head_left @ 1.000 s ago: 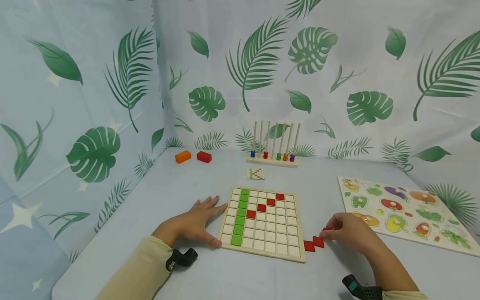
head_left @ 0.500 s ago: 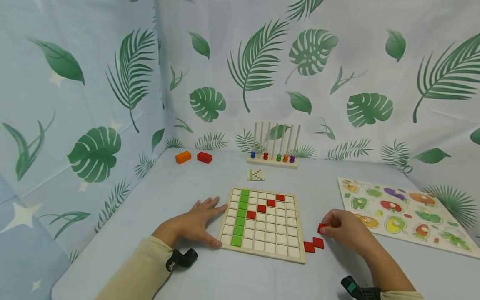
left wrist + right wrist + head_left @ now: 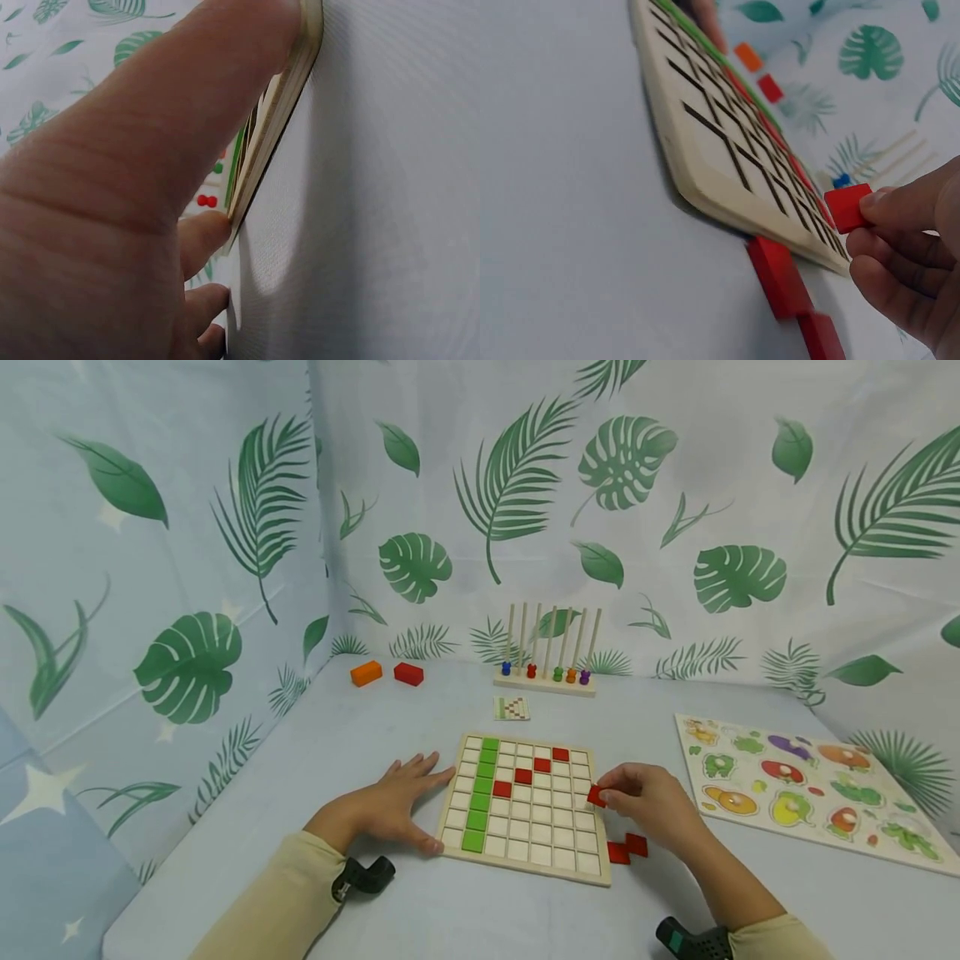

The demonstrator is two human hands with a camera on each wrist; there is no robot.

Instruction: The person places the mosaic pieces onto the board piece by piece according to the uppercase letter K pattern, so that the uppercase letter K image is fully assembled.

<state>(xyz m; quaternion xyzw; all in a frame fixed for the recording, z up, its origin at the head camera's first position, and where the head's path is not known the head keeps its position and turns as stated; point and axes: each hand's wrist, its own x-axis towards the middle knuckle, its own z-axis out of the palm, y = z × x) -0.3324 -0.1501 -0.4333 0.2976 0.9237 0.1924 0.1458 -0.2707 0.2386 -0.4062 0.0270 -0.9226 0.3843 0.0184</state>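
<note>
A wooden grid board point(image 3: 540, 810) lies in the middle of the table. One column carries green tiles point(image 3: 477, 802), and several red tiles point(image 3: 522, 776) run diagonally across its upper cells. My left hand point(image 3: 393, 802) rests beside the board, fingers spread, thumb and forefinger touching its left edge. Between thumb and forefinger my right hand point(image 3: 648, 797) pinches a red tile point(image 3: 847, 208), held over the board's right edge. Two more red tiles point(image 3: 627, 849) lie on the table by the lower right corner.
A small pattern card point(image 3: 512, 708) lies behind the board. Farther back stands a peg rack point(image 3: 543, 683) with small coloured figures. An orange block point(image 3: 366, 673) and a red block point(image 3: 408, 674) sit at back left. A vegetable puzzle board point(image 3: 817, 785) lies at right.
The right hand has lifted a red tile from the table and carried it left to the board's right edge. The left hand has stayed in place.
</note>
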